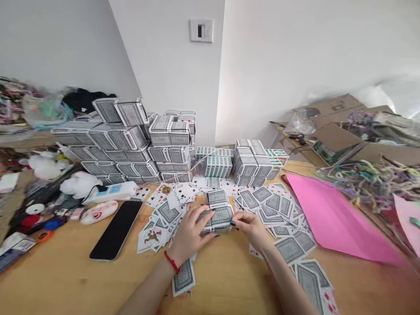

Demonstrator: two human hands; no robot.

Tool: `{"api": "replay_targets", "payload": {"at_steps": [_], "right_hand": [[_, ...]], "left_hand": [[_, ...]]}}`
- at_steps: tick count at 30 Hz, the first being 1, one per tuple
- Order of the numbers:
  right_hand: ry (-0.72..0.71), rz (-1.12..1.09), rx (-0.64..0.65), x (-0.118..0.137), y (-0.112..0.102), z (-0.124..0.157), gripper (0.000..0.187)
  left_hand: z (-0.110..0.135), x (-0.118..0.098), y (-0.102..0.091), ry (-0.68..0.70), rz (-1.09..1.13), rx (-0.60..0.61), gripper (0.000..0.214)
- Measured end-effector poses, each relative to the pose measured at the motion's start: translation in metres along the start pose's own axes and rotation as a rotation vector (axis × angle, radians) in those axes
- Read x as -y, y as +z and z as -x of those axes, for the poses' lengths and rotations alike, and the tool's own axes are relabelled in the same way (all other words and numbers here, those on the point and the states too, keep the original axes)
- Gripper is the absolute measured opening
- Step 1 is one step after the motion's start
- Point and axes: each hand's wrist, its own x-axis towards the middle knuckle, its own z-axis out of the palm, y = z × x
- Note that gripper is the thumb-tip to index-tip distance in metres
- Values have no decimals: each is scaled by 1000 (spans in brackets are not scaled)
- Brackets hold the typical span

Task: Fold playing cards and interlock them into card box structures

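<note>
My left hand (pixel 192 232) and my right hand (pixel 251 227) both grip a deck of playing cards (pixel 219 217) with a grey patterned back, held low over the wooden table (pixel 65 280). The left fingers curl over the deck's near-left side and the right fingertips pinch its right edge. A red band circles my left wrist. A second deck (pixel 217 197) lies just behind the held one. Loose cards (pixel 272 203) lie scattered around both hands, some face up, most face down. One card (pixel 183 278) sits under my left forearm.
Stacks of wrapped card packs (pixel 127 144) rise at the back, with smaller stacks (pixel 251 164) to the right. A black phone (pixel 116 229) lies left of the cards. Pink paper (pixel 328 218) covers the right side. Cardboard boxes (pixel 341 131) and clutter line the edges.
</note>
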Motion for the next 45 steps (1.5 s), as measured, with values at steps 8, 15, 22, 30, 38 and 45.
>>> {"api": "replay_targets", "payload": {"at_steps": [8, 15, 22, 30, 38, 45], "right_hand": [[-22, -7, -58, -4, 3, -1, 20], [-21, -48, -10, 0, 3, -1, 19], [66, -218, 61, 1, 5, 0, 29], [183, -371, 109, -3, 9, -1, 37], [200, -485, 135, -8, 14, -2, 25], [108, -218, 338, -1, 17, 1, 22]], "left_hand": [[2, 0, 2, -8, 118, -76, 48], [0, 0, 2, -6, 149, -107, 47], [1, 0, 4, -3, 157, -113, 39], [-2, -3, -3, -46, 156, -101, 44], [3, 2, -16, -462, 167, 7, 81], [5, 11, -29, -429, 417, 37, 67]]}}
